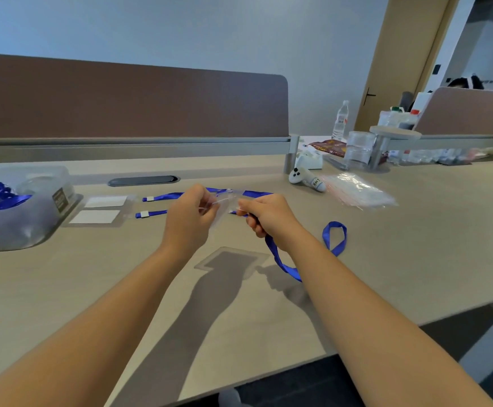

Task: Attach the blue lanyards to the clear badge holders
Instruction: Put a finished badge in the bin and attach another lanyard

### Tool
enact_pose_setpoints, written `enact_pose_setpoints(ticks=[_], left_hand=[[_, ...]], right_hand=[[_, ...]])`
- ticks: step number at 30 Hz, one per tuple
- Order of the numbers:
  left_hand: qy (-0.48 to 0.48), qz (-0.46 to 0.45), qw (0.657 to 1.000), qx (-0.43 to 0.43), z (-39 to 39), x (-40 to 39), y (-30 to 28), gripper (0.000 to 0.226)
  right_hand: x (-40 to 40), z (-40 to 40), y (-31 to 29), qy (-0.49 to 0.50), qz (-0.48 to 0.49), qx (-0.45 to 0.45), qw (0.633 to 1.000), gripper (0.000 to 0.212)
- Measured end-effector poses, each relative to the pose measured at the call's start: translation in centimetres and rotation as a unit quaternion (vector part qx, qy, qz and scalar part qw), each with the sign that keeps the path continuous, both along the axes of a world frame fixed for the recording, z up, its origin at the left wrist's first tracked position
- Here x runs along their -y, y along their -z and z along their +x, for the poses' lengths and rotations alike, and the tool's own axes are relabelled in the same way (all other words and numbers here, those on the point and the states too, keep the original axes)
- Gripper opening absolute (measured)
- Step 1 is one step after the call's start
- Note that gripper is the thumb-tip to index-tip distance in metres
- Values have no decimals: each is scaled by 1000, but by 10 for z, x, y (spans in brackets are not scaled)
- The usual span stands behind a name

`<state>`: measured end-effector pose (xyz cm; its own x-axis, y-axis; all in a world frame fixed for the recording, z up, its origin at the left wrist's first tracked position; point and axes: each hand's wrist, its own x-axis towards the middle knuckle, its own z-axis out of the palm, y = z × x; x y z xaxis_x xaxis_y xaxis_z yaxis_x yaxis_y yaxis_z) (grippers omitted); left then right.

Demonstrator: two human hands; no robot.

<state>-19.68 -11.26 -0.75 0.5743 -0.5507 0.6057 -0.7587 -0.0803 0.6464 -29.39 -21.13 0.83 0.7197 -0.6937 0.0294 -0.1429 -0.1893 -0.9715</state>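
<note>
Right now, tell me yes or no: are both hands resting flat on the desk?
No: the left hand and right hand are raised above the desk, pinching a clear badge holder and a blue lanyard.

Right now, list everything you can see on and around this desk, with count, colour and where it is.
held badge holder: one, clear, raised between both hands
held lanyard: one, blue, trailing from the right hand onto the desk
finished badges: two, clear with white cards and blue straps, desk left of centre
plastic bin: one, clear, far left, blue lanyards inside
controller: one, white, behind the hands to the right
plastic bag: one, clear, right of the controller
water bottle: one, clear, back right
cable grommet: one, dark grey, desk centre back
divider panel: one, brown, behind the desk
left hand: pinching the holder
right hand: gripping the lanyard
</note>
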Motion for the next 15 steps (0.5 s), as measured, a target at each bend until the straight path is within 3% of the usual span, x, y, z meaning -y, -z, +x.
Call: enact_pose_setpoints(ticks=[8, 12, 15], left_hand=[[6, 27, 996, 90, 10, -2, 9, 7], [17, 16, 995, 98, 15, -4, 12, 29], [21, 17, 995, 92, 20, -8, 12, 30]], right_hand=[[-5, 6, 1, -13, 34, 15, 999, 32], [-9, 9, 1, -39, 27, 19, 999, 27], [-11, 15, 3, -59, 38, 19, 997, 25]])
